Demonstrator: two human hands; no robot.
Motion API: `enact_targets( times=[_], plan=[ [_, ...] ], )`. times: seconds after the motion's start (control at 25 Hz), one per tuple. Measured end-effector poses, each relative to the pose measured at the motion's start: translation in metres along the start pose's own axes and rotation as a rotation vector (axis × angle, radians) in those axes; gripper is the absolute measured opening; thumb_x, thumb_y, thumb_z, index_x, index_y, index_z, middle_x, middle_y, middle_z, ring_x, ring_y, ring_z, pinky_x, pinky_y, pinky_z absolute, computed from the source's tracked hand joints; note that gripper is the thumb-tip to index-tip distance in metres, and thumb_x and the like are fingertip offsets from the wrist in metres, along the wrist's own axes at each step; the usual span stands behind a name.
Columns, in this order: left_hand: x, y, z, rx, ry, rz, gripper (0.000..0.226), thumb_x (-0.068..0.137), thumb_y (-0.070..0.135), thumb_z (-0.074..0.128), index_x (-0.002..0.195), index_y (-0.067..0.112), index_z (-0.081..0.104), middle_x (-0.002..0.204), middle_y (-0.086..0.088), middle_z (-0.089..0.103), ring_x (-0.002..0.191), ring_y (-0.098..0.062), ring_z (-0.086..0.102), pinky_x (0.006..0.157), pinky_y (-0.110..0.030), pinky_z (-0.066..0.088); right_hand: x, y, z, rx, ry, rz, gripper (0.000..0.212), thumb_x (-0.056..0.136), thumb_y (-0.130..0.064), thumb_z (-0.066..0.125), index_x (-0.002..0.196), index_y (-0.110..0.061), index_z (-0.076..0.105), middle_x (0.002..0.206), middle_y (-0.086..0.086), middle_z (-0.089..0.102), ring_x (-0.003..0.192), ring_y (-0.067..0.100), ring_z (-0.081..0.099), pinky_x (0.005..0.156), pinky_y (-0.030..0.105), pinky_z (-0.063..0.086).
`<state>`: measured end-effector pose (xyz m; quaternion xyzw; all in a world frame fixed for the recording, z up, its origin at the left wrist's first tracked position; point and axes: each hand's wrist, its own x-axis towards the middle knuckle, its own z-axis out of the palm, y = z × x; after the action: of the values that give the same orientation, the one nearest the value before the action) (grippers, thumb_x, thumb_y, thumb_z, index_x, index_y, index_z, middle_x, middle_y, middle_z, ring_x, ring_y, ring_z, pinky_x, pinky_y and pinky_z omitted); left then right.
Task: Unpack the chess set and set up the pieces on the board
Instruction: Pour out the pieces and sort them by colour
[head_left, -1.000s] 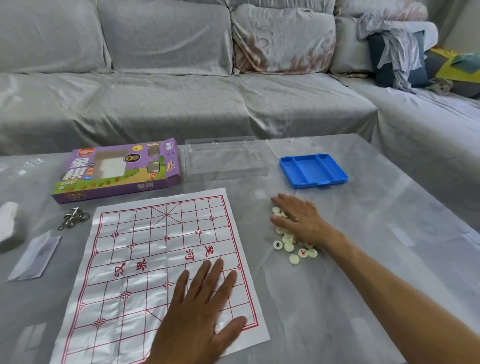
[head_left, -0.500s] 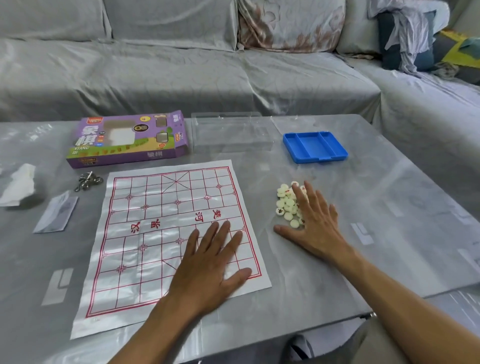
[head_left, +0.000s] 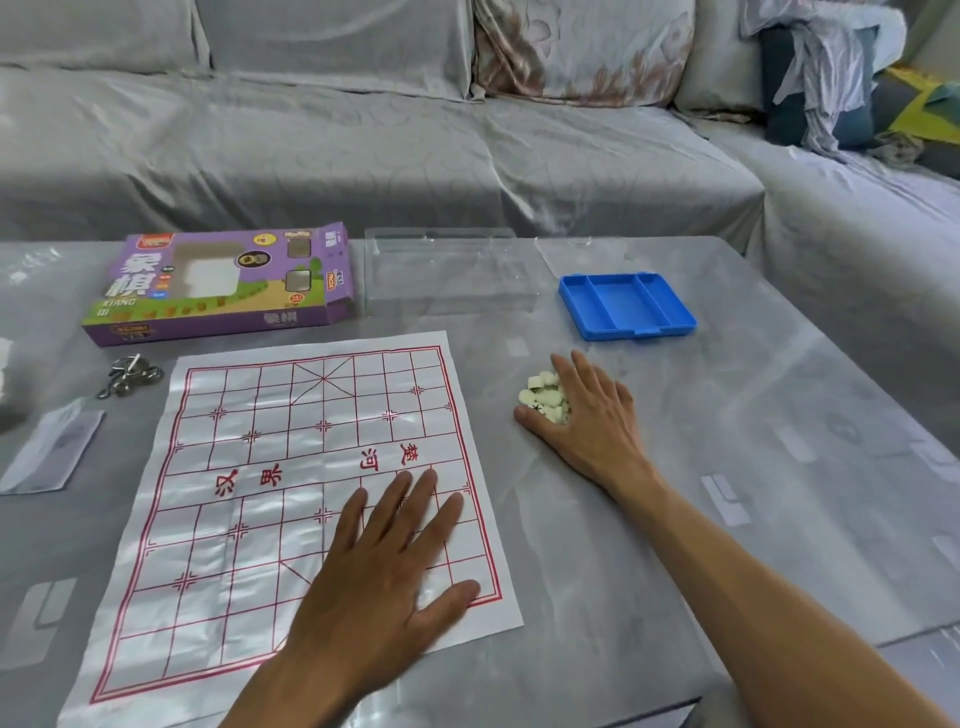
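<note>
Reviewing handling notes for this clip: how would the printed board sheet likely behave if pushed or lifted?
The board sheet looks thin, glossy and creased, so probably floppy when lifted. It likely slides easily on the smooth table; the left hand lies flat on it, perhaps to pin it. Probably very light.

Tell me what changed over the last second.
The right hand swept the scattered pieces into a tight heap and now cups them. The left hand stayed flat on the paper board; purple box and blue tray unmoved.
</note>
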<state>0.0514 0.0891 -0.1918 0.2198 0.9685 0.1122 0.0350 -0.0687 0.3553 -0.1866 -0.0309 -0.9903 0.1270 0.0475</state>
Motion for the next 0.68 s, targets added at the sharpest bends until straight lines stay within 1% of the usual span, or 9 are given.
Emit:
enact_targets(
  times=[0.08,0.12,0.2,0.28,0.32,0.4,0.52,0.56,0.68],
  plan=[
    [-0.001,0.002,-0.003,-0.020,-0.012,-0.006,0.072,0.085,0.081,0.006,0.149,0.050,-0.006,0.156,0.017,-0.023,0.145,-0.009,-0.024,0.116,-0.045,-0.011,-0.002,0.000,-0.006,0.120,0.072,-0.011,0.078,0.085,-0.075,0.036,0.149,-0.031,0.027,0.157,-0.002,0.027,0.145,0.019,0.022,0.119,0.045,0.017],
    [-0.002,0.002,-0.006,-0.013,-0.022,-0.006,0.072,0.086,0.080,0.006,0.149,0.050,-0.010,0.155,0.017,-0.027,0.143,-0.008,-0.028,0.116,-0.045,-0.013,-0.008,0.002,-0.014,0.210,0.127,-0.006,0.069,0.090,-0.066,0.040,0.147,-0.028,0.033,0.154,-0.002,0.034,0.142,0.019,0.028,0.117,0.042,0.021],
    [-0.002,0.002,-0.008,0.026,-0.046,0.003,0.072,0.087,0.078,0.006,0.148,0.048,-0.017,0.153,0.017,-0.032,0.139,-0.006,-0.035,0.117,-0.044,-0.015,-0.028,0.015,-0.036,0.374,0.188,0.085,0.049,0.095,-0.045,0.050,0.140,-0.026,0.044,0.143,-0.006,0.046,0.130,0.016,0.043,0.110,0.037,0.034],
    [-0.001,0.002,-0.009,0.041,-0.061,0.001,0.074,0.084,0.080,0.001,0.147,0.047,-0.019,0.153,0.016,-0.033,0.139,-0.006,-0.036,0.118,-0.045,-0.013,-0.054,0.032,-0.058,0.419,0.210,0.220,0.037,0.093,-0.033,0.057,0.129,-0.026,0.053,0.129,-0.008,0.058,0.112,0.013,0.055,0.098,0.036,0.045],
    [-0.001,0.003,-0.009,0.043,-0.065,0.001,0.076,0.081,0.081,-0.003,0.147,0.046,-0.019,0.154,0.016,-0.032,0.140,-0.007,-0.035,0.119,-0.045,-0.012,-0.067,0.036,-0.065,0.400,0.211,0.264,0.032,0.092,-0.030,0.059,0.123,-0.026,0.057,0.121,-0.008,0.062,0.103,0.012,0.059,0.092,0.034,0.048],
    [-0.002,0.003,-0.008,0.044,-0.062,0.002,0.079,0.079,0.081,-0.007,0.149,0.045,-0.016,0.155,0.015,-0.030,0.141,-0.008,-0.032,0.119,-0.046,-0.010,-0.083,0.033,-0.068,0.350,0.156,0.262,0.027,0.089,-0.027,0.061,0.116,-0.027,0.061,0.109,-0.009,0.064,0.092,0.011,0.060,0.084,0.031,0.049],
    [-0.002,0.003,-0.009,0.025,-0.065,0.001,0.082,0.077,0.082,-0.008,0.150,0.045,-0.011,0.157,0.014,-0.025,0.143,-0.008,-0.029,0.119,-0.046,-0.010,-0.079,0.020,-0.052,0.210,0.012,0.093,0.029,0.087,-0.029,0.061,0.115,-0.026,0.062,0.106,-0.007,0.062,0.094,0.015,0.058,0.082,0.032,0.047],
    [-0.002,0.003,-0.010,0.029,-0.068,0.000,0.082,0.077,0.082,-0.009,0.150,0.045,-0.013,0.157,0.015,-0.027,0.142,-0.008,-0.029,0.119,-0.046,-0.010,-0.075,0.016,-0.049,0.154,-0.007,0.055,0.027,0.087,-0.031,0.061,0.114,-0.025,0.063,0.105,-0.006,0.061,0.096,0.016,0.056,0.081,0.032,0.047],
    [-0.001,0.004,-0.011,0.023,-0.070,-0.006,0.081,0.076,0.082,-0.010,0.149,0.046,-0.015,0.155,0.015,-0.029,0.141,-0.008,-0.031,0.119,-0.046,-0.011,-0.062,0.017,-0.045,0.144,0.007,0.060,0.017,0.089,-0.030,0.062,0.102,-0.020,0.066,0.094,-0.006,0.059,0.088,0.015,0.054,0.076,0.030,0.045]
  ],
)
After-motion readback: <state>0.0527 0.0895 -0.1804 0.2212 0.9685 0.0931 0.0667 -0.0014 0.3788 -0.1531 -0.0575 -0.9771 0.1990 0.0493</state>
